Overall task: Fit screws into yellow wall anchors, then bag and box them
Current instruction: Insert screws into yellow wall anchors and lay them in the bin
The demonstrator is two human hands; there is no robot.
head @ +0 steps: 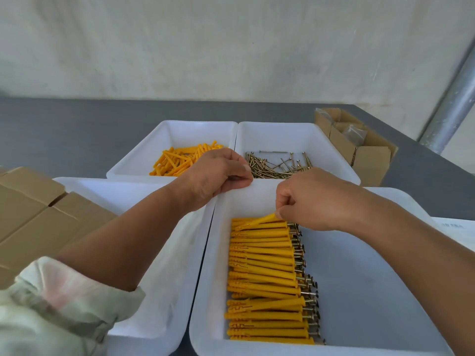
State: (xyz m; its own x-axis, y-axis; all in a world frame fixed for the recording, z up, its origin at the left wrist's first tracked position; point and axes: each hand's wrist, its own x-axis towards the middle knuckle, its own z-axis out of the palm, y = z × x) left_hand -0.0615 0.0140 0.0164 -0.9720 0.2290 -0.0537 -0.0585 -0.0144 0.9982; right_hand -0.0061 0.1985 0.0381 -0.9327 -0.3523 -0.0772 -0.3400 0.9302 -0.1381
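Note:
A near right white bin [372, 291] holds a neat row of several yellow anchors with screws fitted [267, 278]. My right hand [316, 199] pinches the head end of one fitted anchor [257, 222], which lies tilted at the far end of that row. My left hand [218, 173] hovers with curled fingers over the bins' meeting rims; whether it holds anything is hidden. Loose yellow anchors [180, 160] lie in the far left bin [144, 155]. Loose screws [277, 165] lie in the far right bin [329, 150].
A fourth white bin [164, 253] lies under my left forearm. Closed cardboard boxes [30, 209] stand at the left. An open cardboard box with clear bags [359, 147] stands at the far right. A metal pole [452, 98] rises beyond the grey table [64, 129].

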